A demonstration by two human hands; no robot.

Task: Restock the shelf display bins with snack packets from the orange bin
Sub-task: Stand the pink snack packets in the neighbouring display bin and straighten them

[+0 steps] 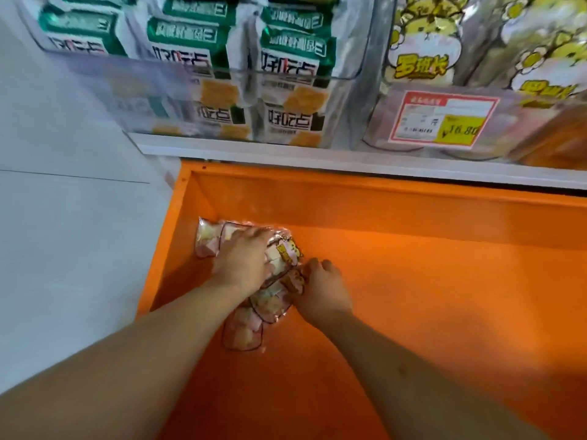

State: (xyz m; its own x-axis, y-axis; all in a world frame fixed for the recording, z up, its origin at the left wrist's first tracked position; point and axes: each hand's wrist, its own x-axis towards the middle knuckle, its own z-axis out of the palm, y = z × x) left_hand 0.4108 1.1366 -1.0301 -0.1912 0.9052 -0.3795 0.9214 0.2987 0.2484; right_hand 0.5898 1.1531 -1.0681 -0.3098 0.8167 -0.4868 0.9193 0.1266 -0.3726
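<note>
A red-and-yellow price tag [444,119] sits above a white shelf edge [317,158].

We see a bright orange bin [413,265]. The snack packets [251,328] in it are clear, showing pink, white and pale yellow pieces, with yellow lettering. Above, the shelf packets [190,58] are green and white with black characters; their neighbours [422,42] carry yellow flowers. The price tag [444,122] is red-bordered white and yellow.

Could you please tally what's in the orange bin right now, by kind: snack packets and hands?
Snack packets: about 3, overlapping, so the exact count is unclear
Hands: 2, left hand and right hand, both on the packets
Total: about 5, all in the orange bin
</note>
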